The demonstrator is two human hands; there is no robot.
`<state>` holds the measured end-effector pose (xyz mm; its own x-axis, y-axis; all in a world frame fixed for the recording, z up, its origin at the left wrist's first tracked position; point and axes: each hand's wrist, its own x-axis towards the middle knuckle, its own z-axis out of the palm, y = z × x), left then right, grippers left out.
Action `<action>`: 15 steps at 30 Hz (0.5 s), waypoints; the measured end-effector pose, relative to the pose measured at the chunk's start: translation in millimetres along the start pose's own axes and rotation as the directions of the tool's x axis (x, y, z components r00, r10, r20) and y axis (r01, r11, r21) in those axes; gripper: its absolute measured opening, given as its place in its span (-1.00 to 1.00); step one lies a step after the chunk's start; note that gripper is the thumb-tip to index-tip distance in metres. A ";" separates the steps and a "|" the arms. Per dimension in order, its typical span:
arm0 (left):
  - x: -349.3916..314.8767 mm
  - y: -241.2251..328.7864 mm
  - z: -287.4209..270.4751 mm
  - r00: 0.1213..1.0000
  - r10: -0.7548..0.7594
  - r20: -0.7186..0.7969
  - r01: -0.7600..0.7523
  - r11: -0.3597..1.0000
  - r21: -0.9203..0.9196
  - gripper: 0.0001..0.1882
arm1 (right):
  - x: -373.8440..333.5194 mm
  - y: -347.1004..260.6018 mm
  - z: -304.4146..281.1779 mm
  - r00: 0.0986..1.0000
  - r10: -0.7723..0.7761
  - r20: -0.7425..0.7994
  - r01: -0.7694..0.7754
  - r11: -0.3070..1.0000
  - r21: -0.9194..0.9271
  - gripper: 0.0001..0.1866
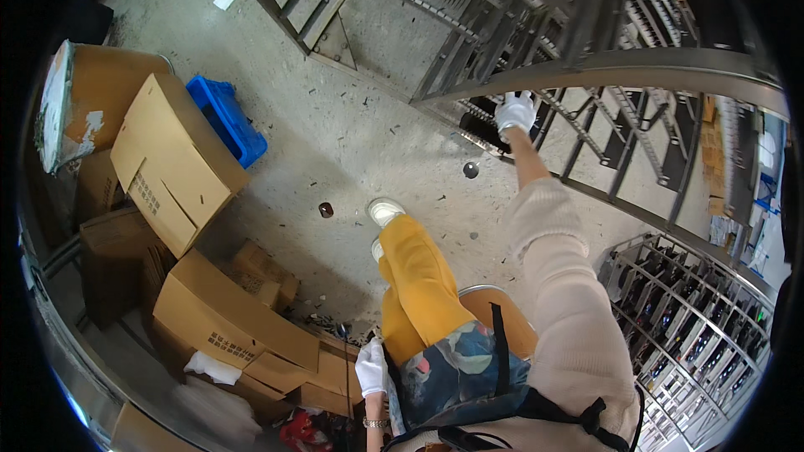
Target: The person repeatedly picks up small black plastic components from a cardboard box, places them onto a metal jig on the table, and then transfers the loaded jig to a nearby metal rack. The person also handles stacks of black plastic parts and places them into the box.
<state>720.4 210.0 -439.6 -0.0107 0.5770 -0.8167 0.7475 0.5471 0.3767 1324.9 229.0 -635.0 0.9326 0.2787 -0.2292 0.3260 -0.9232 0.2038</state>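
Right hand (516, 111) at metal rack (620, 68); left hand (371, 367) beside apron (456, 364); either grip: cannot tell.

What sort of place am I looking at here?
Probably a factory workshop or packing area: there's a large metal rack at upper right, open cardboard boxes piled on the left, and a scuffed grey floor.

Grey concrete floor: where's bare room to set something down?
Mostly bare, with scattered scraps: the grey concrete floor between the blue plastic crate and the white-gloved right hand. Crowded: left, by brown cardboard boxes; upper right, by the grey metal rack.
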 end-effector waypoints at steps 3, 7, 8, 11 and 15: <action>25.6 -19.5 8.6 0.996 -0.058 0.061 0.061 0.997 -0.049 -0.62 | 23.6 1.4 30.0 0.907 -0.116 0.405 0.119 0.993 0.019 -0.24; 20.1 -23.6 12.7 0.995 -0.060 0.086 0.067 0.995 -0.081 -0.63 | -5.1 5.2 37.9 0.896 -0.237 0.376 0.199 0.970 0.138 -0.58; 15.6 -11.6 11.8 0.992 -0.075 0.106 0.087 0.989 -0.118 -0.63 | -30.3 7.7 51.9 0.911 -0.214 0.352 0.172 0.974 0.147 -0.60; -8.5 13.1 -2.6 0.995 -0.030 0.093 0.039 0.994 -0.100 -0.69 | -110.1 31.0 85.8 0.724 -0.640 0.257 0.644 0.761 0.080 -0.86; -57.0 42.7 -45.5 0.976 0.206 -0.065 -0.197 0.972 0.125 -0.74 | -212.9 12.8 12.1 0.501 -0.748 0.435 0.338 0.632 0.698 -0.76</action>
<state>722.7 228.1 -357.0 0.1006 0.7155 -0.6914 0.8120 0.3426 0.4726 1128.7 154.6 -595.1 0.1557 0.7154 -0.6812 0.4133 -0.6735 -0.6128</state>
